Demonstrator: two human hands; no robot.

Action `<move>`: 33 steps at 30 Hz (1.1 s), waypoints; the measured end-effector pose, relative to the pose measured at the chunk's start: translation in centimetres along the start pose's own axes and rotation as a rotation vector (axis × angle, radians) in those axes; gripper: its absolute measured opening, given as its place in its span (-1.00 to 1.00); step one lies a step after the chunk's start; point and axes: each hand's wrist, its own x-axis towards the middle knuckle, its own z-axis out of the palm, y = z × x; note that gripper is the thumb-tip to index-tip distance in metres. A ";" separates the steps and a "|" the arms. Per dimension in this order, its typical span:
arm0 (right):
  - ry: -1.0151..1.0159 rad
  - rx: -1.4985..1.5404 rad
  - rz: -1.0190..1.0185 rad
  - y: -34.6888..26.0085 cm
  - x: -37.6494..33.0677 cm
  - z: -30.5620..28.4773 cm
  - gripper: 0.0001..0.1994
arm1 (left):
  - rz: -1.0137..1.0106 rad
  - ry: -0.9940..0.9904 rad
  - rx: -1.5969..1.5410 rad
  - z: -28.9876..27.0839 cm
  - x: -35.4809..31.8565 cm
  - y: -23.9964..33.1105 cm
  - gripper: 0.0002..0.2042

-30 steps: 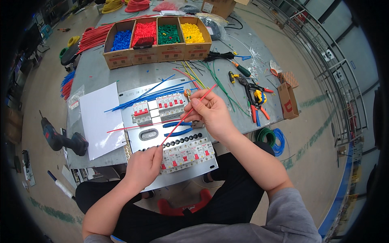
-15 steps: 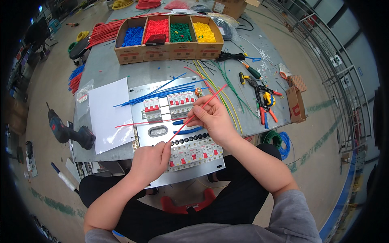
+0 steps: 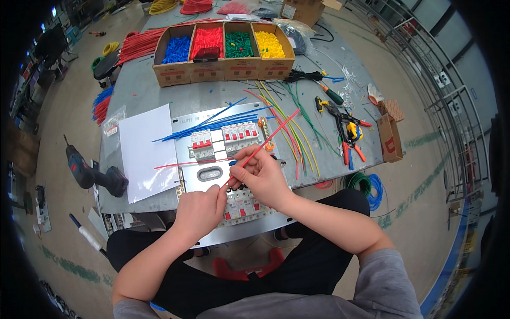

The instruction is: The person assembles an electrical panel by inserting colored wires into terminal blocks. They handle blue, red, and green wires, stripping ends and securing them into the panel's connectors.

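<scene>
Right hand (image 3: 263,173), centre of frame: fingers pinched on a red wire (image 3: 258,149), which slants from the lower centre up to the right.
Left hand (image 3: 199,212), just below and left of centre: closed over the lower end of the same red wire, knuckles resting on the metal mounting panel (image 3: 212,175).
Panel, centre: an upper row of breakers (image 3: 226,139) and a lower row of breakers (image 3: 241,204), the lower one partly hidden by both hands. A second red wire (image 3: 186,163) lies loose across the plate; blue wires (image 3: 212,123) fan over its upper edge. Judged state: breakers mounted, wiring hardly begun, most leads unconnected.
Left of panel: white sheet (image 3: 144,151); further left, a cordless drill (image 3: 93,173) on the floor.
Right of panel: loose yellow, green and red wires (image 3: 295,127), then pliers and cutters (image 3: 348,133).
Upper centre: cardboard tray (image 3: 223,69) of blue, red, green and yellow sleeves.
Change from the earlier frames: both hands sit slightly lower on the panel, grip on the red wire unchanged; the view has tilted, so the tray appears nearer the top.
</scene>
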 end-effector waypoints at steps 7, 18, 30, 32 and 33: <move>-0.036 0.072 0.048 0.5 -0.5 0.3 -0.69 | 0.016 -0.019 -0.009 -0.2 -0.3 0.3 -0.66; 0.060 0.179 0.092 -0.9 0.4 -1.3 -0.71 | 0.018 -0.009 0.005 -0.6 0.3 0.0 -0.68; 0.653 -0.390 -0.065 -6.5 3.9 -17.2 -0.77 | 0.049 -0.028 0.210 -2.6 2.4 -7.2 -0.83; 0.508 -0.821 -0.032 -5.6 3.7 -18.8 -0.79 | 0.002 -0.062 0.251 -2.5 2.2 -7.6 -0.80; 0.446 -0.952 0.008 -4.7 3.8 -19.2 -0.78 | 0.009 -0.053 0.258 -2.3 2.3 -7.6 -0.79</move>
